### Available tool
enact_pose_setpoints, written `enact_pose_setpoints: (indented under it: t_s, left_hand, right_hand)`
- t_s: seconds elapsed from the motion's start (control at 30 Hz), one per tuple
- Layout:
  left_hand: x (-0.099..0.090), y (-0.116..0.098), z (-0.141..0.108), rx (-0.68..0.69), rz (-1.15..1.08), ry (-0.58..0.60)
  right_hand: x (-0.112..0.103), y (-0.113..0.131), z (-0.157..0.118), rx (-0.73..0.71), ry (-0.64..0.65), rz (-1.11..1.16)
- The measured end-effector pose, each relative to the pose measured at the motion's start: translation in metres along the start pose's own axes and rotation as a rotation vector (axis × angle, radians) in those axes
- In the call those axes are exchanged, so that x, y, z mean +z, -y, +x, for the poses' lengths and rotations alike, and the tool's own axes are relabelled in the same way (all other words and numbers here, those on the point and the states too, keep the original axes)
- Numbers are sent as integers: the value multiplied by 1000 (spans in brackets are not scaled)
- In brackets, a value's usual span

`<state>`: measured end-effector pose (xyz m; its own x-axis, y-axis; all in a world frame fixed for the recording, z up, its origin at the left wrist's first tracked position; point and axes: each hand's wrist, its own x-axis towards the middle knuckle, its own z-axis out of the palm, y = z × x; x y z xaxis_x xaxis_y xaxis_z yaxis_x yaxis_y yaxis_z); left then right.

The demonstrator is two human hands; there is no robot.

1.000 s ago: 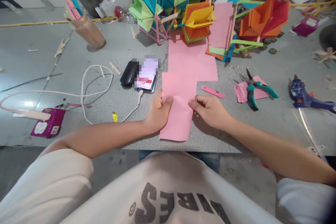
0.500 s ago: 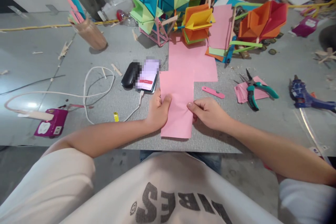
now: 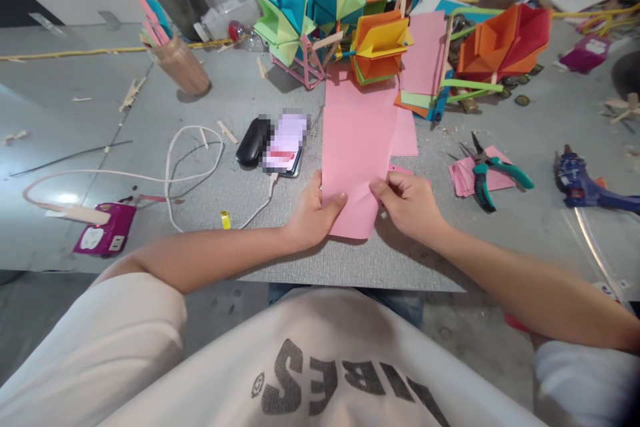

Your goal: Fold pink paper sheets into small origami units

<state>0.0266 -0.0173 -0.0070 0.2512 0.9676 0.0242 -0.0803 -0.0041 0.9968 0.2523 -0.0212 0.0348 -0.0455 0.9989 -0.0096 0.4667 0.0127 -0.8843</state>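
A folded sheet of pink paper (image 3: 356, 153) is held by both hands above the grey table, its near end curved slightly. My left hand (image 3: 315, 217) grips its left edge, thumb on top and fingers underneath. On the right edge, my right hand (image 3: 407, 203) pinches the paper between thumb and fingers. Beneath its far end lies another pink sheet (image 3: 406, 137), partly covered. A pink utility knife (image 3: 401, 170) shows only in part behind the right hand and the paper.
Left of the paper lie a plugged-in phone (image 3: 287, 143) and a black case (image 3: 254, 142). Pliers (image 3: 483, 173) rest on small pink pieces at right, near a blue glue gun (image 3: 580, 180). Folded-paper wheels (image 3: 383, 40) stand at the back, with a cup (image 3: 183, 68) of sticks.
Both hands have shifted the pink paper away from me and slightly right. It now overlaps more of the sheet behind and covers part of the pink knife.
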Motion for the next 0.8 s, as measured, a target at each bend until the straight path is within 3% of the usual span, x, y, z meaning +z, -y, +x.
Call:
enact_pose_setpoints:
  t_s: [0.23,0.4,0.8]
  left_hand:
    - [-3,7,2,7,42,-50]
    - [-3,3,2,54,103,-90]
    - [-7,4,10,133,130,-190]
  right_hand:
    - [2,-5,-2,37,140,52]
    - [2,-8,-2,36,115,-40]
    - [6,-3,-6,-6,228,-65]
